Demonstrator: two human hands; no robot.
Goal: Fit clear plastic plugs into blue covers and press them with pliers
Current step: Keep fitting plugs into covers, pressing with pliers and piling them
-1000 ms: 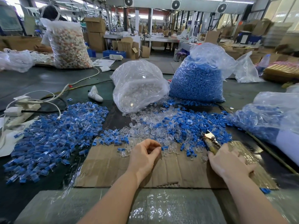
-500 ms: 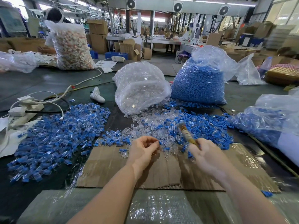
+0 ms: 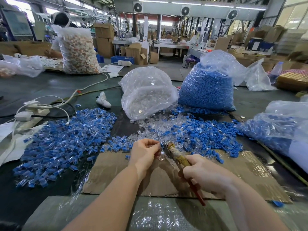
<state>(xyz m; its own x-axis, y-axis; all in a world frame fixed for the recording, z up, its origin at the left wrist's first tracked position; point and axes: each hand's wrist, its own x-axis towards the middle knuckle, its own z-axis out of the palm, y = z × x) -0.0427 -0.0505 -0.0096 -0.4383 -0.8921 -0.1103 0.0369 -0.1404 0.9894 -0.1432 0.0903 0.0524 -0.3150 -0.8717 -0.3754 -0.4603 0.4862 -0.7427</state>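
A small part, blue cover (image 3: 161,144) over clear plug (image 3: 161,157), is pinched by the left hand (image 3: 145,153) above the cardboard (image 3: 246,170) and met by the nose of pliers (image 3: 178,157) gripped by the right hand (image 3: 204,174).

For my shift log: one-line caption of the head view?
Left hand holds a plug-and-cover piece at the pliers gripped by right hand.

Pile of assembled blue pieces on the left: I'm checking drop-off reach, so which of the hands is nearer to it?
Left. The left hand is just right of the pile; the right hand, gripping the pliers, lies farther right.
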